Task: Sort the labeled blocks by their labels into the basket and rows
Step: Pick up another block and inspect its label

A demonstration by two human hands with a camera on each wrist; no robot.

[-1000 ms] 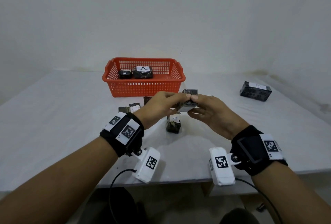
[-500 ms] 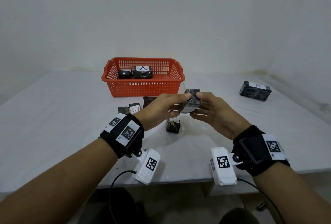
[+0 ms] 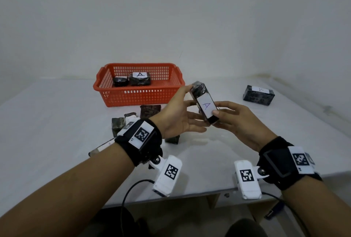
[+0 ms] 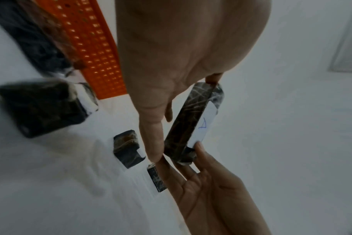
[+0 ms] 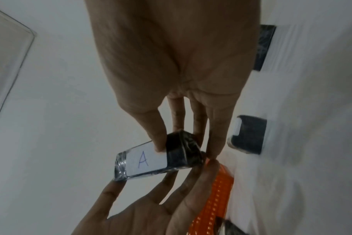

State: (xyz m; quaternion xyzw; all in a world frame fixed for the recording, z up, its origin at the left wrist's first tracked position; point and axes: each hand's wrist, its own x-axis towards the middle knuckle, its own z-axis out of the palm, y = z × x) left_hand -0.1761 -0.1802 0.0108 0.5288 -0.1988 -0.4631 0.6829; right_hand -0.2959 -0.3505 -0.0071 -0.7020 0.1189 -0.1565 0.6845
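Observation:
A dark wrapped block with a white label "A" is held above the table between both hands. My left hand has its thumb on the block's far end and its fingers beneath. My right hand pinches the near end, thumb on the label. The label also shows in the right wrist view on the block, and edge-on in the left wrist view on the block. Behind stands the orange basket, holding an "A" block and another dark block.
A "B" block lies alone at the right. Several loose dark blocks sit in front of the basket, among them one near it, one left of my left wrist and one under my left hand. The table's front edge is near my wrists.
Both hands have turned the block so that its "A" label now faces up towards me. The left hand's fingers have spread out under it.

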